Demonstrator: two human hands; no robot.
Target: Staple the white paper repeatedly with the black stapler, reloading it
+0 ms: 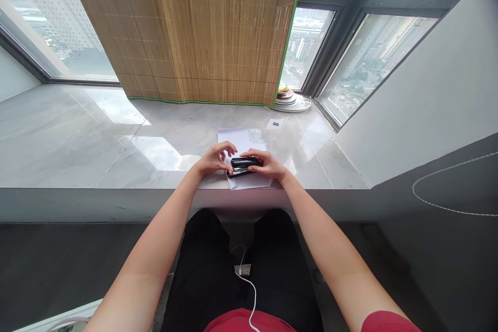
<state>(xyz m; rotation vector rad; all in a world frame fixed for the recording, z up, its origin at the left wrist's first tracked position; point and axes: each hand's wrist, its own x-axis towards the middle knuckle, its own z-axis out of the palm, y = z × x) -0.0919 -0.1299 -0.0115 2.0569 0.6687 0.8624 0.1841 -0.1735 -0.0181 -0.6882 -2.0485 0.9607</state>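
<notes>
A black stapler [246, 162] lies sideways over white paper [243, 137], its upper arm lifted apart from its base, with a metal strip showing between. My right hand [266, 162] grips the stapler's right end, the fingers on top and the thumb on the near side. At the other end, my left hand [215, 159] has its thumb against the base while its forefinger arches above; some of its fingers are hidden. Printed marks show at the paper's far right corner. The sheet reaches the front edge of the pale marble-look ledge [175, 124].
Beyond the paper lies a small whitish piece [276, 123] with dark strips on it. Stacked plates [291, 101] stand in the window corner. A bamboo blind [218, 36] hangs over the window. A white cable [252, 295] runs between my legs; a bead chain [422, 181] hangs at right.
</notes>
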